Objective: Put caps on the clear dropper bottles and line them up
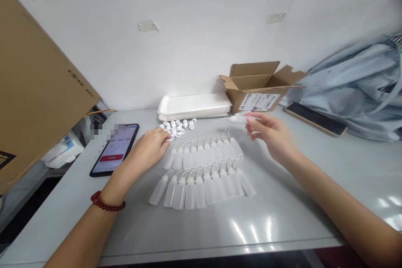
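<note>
My right hand (266, 130) pinches a translucent squeeze bottle (240, 118), held sideways above the table with its thin tube pointing left. My left hand (153, 144) reaches to the near left edge of a pile of small white caps (180, 125). Its thumb and fingers are closed at a white cap (169, 136), partly covered by the fingertips. Between my hands lie two rows of similar bottles, a back row (204, 155) and a front row (199, 190), each bottle with a thin bent tube at its top.
A stack of white trays (194, 106) lies by the wall beside an open cardboard box (257, 96). A phone showing a timer (114, 155) is at left, a dark phone (315, 119) at right near blue cloth (354, 88). A large carton (37, 83) leans at far left.
</note>
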`<state>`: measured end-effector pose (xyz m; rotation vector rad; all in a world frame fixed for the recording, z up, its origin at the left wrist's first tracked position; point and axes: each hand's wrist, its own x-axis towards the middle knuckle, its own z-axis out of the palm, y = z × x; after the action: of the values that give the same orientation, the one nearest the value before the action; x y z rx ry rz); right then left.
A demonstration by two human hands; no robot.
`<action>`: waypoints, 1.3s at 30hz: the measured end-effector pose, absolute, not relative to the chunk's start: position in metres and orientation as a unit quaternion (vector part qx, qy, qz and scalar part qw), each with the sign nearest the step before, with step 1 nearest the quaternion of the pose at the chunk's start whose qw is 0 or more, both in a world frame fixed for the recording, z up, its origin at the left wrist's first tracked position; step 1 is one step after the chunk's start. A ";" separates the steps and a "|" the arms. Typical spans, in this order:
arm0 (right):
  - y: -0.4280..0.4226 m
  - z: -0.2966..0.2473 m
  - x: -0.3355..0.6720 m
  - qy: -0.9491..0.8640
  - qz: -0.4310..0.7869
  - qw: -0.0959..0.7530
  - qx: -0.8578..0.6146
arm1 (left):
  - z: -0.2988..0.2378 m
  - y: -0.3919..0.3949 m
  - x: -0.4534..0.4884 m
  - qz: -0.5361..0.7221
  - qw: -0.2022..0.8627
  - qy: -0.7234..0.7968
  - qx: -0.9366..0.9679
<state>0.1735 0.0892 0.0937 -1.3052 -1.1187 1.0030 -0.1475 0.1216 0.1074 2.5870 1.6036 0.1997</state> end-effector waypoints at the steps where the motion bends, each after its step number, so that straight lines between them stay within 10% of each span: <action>1: 0.092 0.093 0.177 -0.479 0.404 0.535 -0.566 | 0.106 0.121 -0.146 0.061 0.048 0.525 0.847; 14: 0.125 0.064 0.221 -0.601 0.168 0.348 -0.700 | 0.100 0.122 -0.145 0.050 0.044 0.534 0.843; 39: 0.108 0.079 0.203 -0.691 0.034 0.310 -0.652 | 0.117 0.107 -0.132 0.189 0.072 0.588 0.783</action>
<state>0.2029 0.1082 0.0789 -1.7223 -1.8239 0.0900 -0.1316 0.1074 0.1170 2.3523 1.7672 0.5679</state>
